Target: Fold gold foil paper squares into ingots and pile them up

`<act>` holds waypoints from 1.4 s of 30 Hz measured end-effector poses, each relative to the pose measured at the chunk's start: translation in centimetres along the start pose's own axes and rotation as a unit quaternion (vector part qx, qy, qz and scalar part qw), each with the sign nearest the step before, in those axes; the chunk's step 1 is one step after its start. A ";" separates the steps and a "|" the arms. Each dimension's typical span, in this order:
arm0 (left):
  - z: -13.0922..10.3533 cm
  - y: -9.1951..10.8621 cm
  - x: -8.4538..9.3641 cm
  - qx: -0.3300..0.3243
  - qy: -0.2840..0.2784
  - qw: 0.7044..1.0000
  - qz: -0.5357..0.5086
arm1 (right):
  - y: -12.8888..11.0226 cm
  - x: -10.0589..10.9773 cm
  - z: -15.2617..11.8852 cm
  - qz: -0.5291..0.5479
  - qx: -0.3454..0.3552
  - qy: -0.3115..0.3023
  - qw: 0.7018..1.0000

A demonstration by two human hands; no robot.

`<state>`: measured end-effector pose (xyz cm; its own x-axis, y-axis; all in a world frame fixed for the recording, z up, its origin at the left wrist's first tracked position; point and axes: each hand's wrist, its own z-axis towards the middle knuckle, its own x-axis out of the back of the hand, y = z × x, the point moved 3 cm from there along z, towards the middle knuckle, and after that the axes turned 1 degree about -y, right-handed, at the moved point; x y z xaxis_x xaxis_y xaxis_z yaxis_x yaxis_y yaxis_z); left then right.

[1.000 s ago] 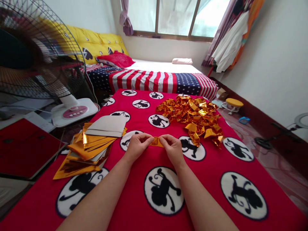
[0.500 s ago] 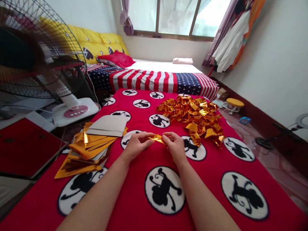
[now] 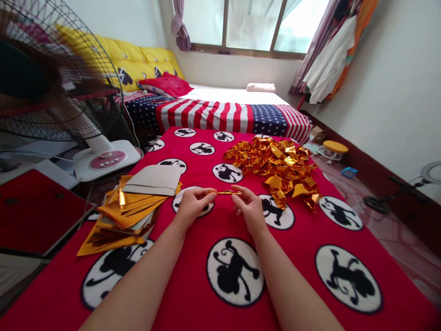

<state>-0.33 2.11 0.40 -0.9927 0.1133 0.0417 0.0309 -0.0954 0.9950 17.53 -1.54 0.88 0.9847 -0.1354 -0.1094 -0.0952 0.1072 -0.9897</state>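
A thin folded gold foil piece spans the gap between my two hands, seen nearly edge-on above the red cloth. My left hand pinches its left end between thumb and fingers. At the right end, the thumb and index finger of my right hand close on it, the other fingers curled below. Left of my hands lies a stack of gold and grey paper sheets. Beyond my right hand, a heap of folded gold foil pieces covers part of the cloth.
A fan with blurred blades stands at the left, beside a red panel. Behind the cloth is a bed with a striped and starred cover. A yellow stool stands on the floor at right.
The foil piece has turned from showing a broad shiny face to a thin, level edge. My left hand has shifted slightly left, and the fingers of my right hand have changed position.
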 end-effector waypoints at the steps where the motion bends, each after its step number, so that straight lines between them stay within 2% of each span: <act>1: 0.0 0.0 0.0 0.001 0.000 1.000 0.000 | 0.0 0.0 0.0 -0.005 -0.002 -0.001 1.000; 6: 0.0 -0.1 -0.1 0.005 -0.003 1.000 -0.005 | 0.3 -0.1 0.0 -0.042 0.000 -0.005 0.999; 9: 0.0 0.0 -0.2 0.003 -0.006 1.000 0.002 | 0.2 0.0 0.0 -0.092 0.047 0.010 0.995; 13: 0.0 0.5 -0.3 -0.051 -0.006 0.997 0.050 | 0.0 0.2 0.0 -0.135 0.099 0.029 0.985; 17: -0.1 1.0 -0.7 -0.095 -0.062 0.991 0.076 | -0.2 0.1 0.0 -0.134 0.086 -0.005 0.987; 22: -0.2 0.8 -0.8 -0.068 -0.081 0.992 0.074 | -0.5 -0.3 -0.2 -0.135 0.102 -0.024 0.985; 27: -0.4 0.9 -1.1 -0.087 -0.089 0.984 0.127 | -0.4 -0.8 -0.4 -0.133 0.099 -0.041 0.985; 32: -0.6 1.2 -1.1 -0.087 -0.067 0.983 0.148 | -0.2 -0.8 -0.3 -0.148 0.085 -0.033 0.985; 39: -0.4 0.7 -0.4 -0.022 -0.026 0.995 0.089 | 0.5 -0.1 0.1 -0.113 0.042 -0.004 0.993; 42: -0.4 0.7 -0.1 0.006 -0.025 0.998 0.056 | 0.8 0.2 0.1 -0.083 0.021 0.005 0.996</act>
<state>-0.28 1.63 1.02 -0.9760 0.1518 0.1559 0.1422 -0.0975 0.9850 17.66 -1.34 0.11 0.9848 -0.1646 0.0550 0.0760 0.1241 -0.9894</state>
